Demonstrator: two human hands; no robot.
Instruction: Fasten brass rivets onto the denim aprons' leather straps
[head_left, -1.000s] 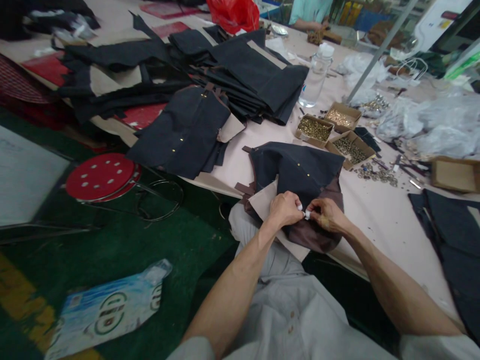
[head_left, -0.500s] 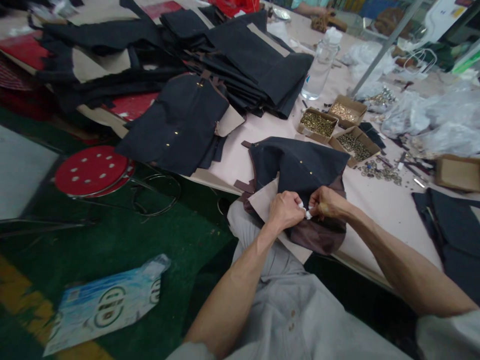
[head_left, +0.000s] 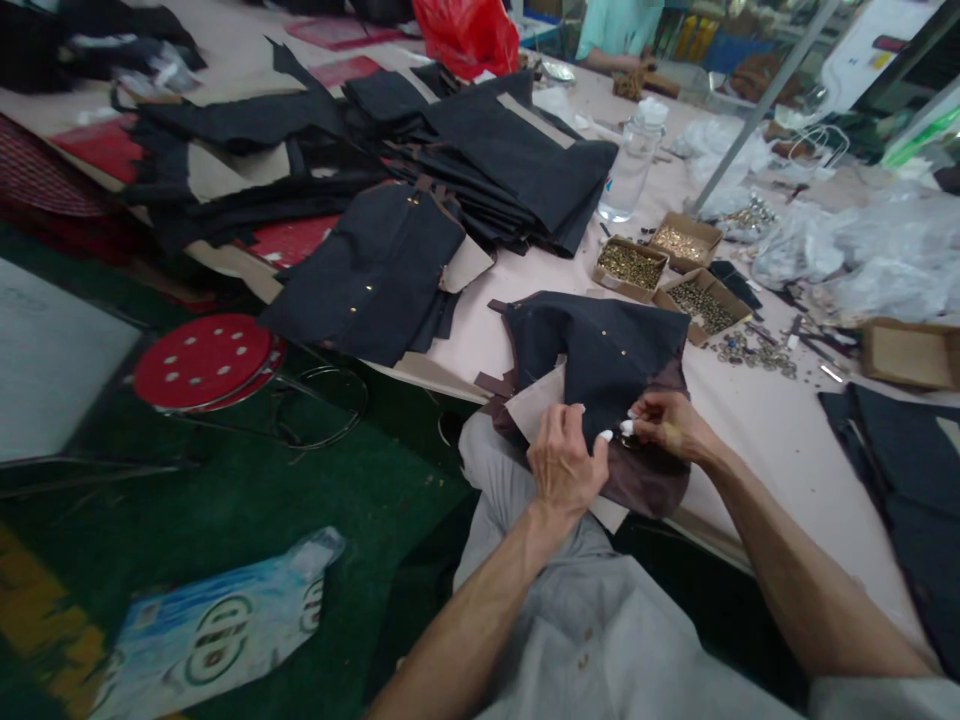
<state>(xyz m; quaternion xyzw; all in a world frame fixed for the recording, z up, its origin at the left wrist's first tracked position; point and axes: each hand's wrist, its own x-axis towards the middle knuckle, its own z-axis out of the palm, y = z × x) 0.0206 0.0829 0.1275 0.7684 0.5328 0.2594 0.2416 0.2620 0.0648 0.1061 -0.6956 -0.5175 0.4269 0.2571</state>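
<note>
A dark navy fabric piece (head_left: 600, 335) with a brown lining and small brass-coloured studs lies at the table's front edge, partly over my lap. My left hand (head_left: 564, 460) rests on its lower left part, beside a beige flap (head_left: 541, 398); the thumb stands apart from the fingers and nothing shows in the grasp. To the right, my right hand (head_left: 671, 425) has thumb and finger pinched together at the fabric's lower edge. A small shiny bit shows under those fingertips, too small to name. White covers sit on some fingertips of both hands.
Beyond the piece stand cardboard boxes of small metal fittings (head_left: 631, 265) and a clear bottle (head_left: 634, 165). Stacked navy pieces (head_left: 517, 150) lie back left, with more fabric (head_left: 900, 470) at right. A red stool (head_left: 202, 360) stands left. Another person (head_left: 615, 35) sits across the table.
My left hand has moved off the pinch and spread its thumb and fingers, shifting slightly left. My right hand has drawn slightly right, still pinching. The camera view has shifted somewhat.
</note>
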